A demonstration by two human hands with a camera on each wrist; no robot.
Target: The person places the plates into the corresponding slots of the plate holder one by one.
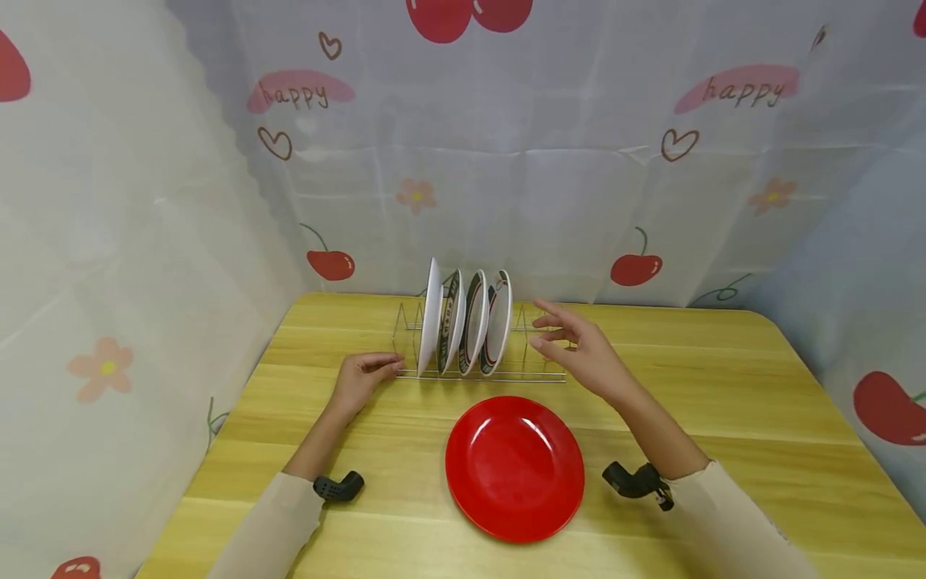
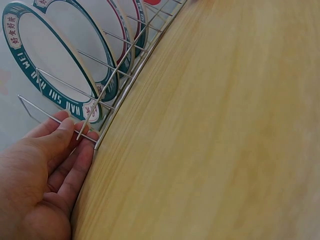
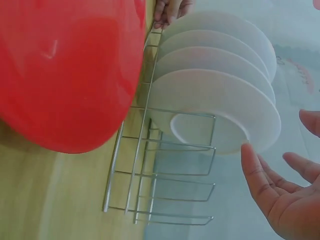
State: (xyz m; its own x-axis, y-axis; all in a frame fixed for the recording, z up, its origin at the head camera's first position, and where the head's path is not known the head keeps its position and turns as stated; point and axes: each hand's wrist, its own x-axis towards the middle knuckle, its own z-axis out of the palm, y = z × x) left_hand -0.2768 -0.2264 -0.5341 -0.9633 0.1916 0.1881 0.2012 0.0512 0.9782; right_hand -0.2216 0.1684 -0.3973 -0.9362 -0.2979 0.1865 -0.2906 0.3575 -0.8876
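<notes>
Several round plates stand on edge in a wire dish rack near the back of the table. The leftmost plate looks white from the head view; in the left wrist view its face has a green lettered rim. My left hand pinches the wire at the rack's left front corner between thumb and fingers. Just right of the rightmost plate, my right hand hovers with fingers spread and loosely bent. It holds nothing, and its thumb is near that plate's white back in the right wrist view.
A large red plate lies flat on the wooden table, in front of the rack. Bare wire slots lie at the rack's right end. A printed curtain hangs behind the table and along both sides.
</notes>
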